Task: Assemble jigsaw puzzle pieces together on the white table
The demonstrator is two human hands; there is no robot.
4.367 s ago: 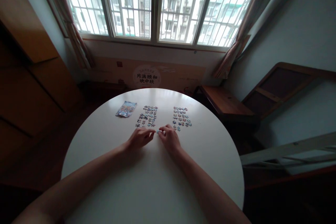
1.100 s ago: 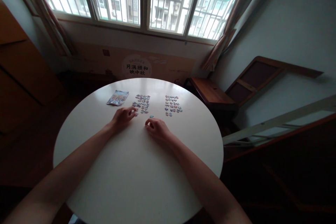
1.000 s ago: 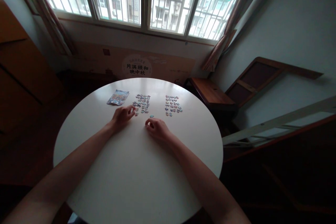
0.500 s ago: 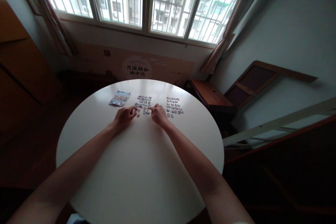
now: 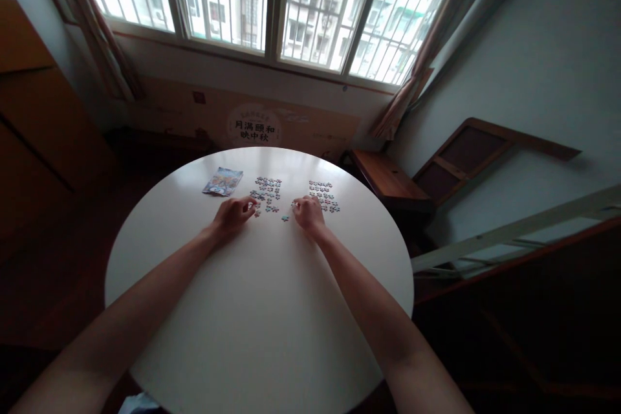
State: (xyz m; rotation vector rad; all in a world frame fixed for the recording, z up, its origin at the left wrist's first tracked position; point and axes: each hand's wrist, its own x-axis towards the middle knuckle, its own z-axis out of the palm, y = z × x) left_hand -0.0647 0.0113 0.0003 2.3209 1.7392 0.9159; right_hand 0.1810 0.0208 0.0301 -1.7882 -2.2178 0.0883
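Jigsaw puzzle pieces lie in two groups on a white round table [image 5: 233, 310]: a left group [image 5: 268, 182] and a right group [image 5: 321, 185]. My left hand [image 5: 235, 213] rests at the near left edge of the left group, thumb and fingertips pinched together; what is between them is too small to make out. Close by its fingertips lies a loose piece [image 5: 257, 213]. My right hand [image 5: 309, 212] is closed at the near left side of the right group, a small puzzle piece [image 5: 294, 204] at its fingertips. Between the hands lies a single greenish piece [image 5: 284, 218].
A colourful printed picture sheet or packet [image 5: 223, 182] lies left of the pieces. Beyond the table are a printed cardboard panel [image 5: 310, 129] and a barred window. A wooden bench [image 5: 388, 174] stands at the right.
My right hand has moved right, away from the left group to beside the right one. A greenish piece now lies alone between the hands. My left hand has hardly moved.
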